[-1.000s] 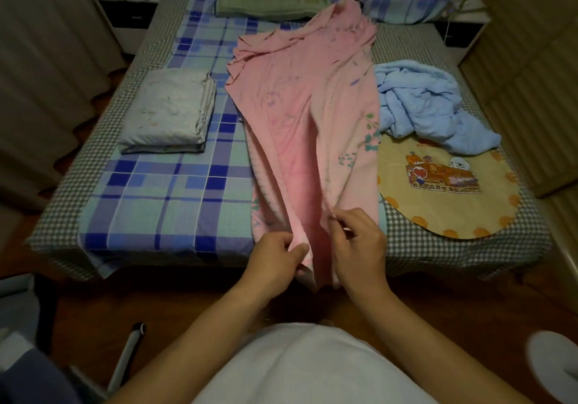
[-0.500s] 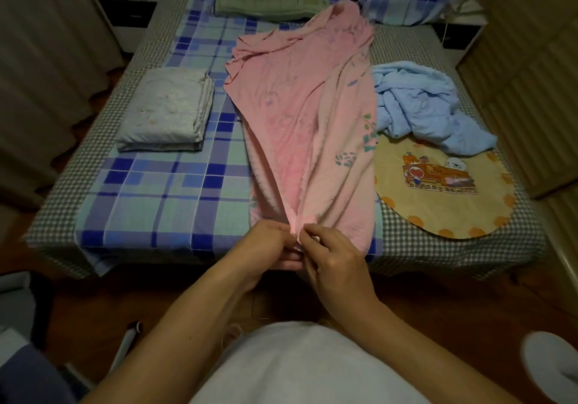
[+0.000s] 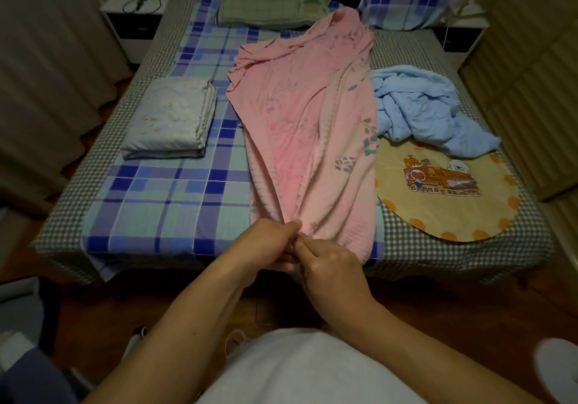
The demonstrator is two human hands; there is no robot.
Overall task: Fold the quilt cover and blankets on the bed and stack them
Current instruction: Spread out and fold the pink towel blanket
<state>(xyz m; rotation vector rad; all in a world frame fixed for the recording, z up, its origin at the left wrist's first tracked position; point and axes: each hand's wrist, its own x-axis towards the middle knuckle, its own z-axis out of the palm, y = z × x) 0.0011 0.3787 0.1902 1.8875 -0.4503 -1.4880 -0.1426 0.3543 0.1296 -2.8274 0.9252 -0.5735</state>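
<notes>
Item: pink blanket [image 3: 308, 128]. Laid lengthwise on bed [image 3: 463, 256], long axis running near-to-far, straight away from the person; far end bunched up by the pillows, near end gathered at the foot edge, centre of bed.

Hands: left hand [image 3: 269, 241] & right hand [image 3: 331, 259] together, touching, both pinching the blanket's near edge at one point just past the foot of the bed. Neither nearer; both on same spot. Judged step: finding/matching near corners before spreading or folding. Next move likely needs hands to part along the near edge, i.e. across the long axis.

Other task items: grey-white folded quilt [image 3: 170, 118], left, well apart from pink one, already folded. Light blue blanket [image 3: 428, 109], right, crumpled, just beside pink blanket's right edge; not yet folded.

Surface: blue plaid sheet [image 3: 156, 190] over checked cover; round yellow cartoon mat [image 3: 438, 194] near right, blue blanket overlapping its far rim.

Room: nightstand [image 3: 134, 15] far left w/ cable, curtains left, wood floor near.
</notes>
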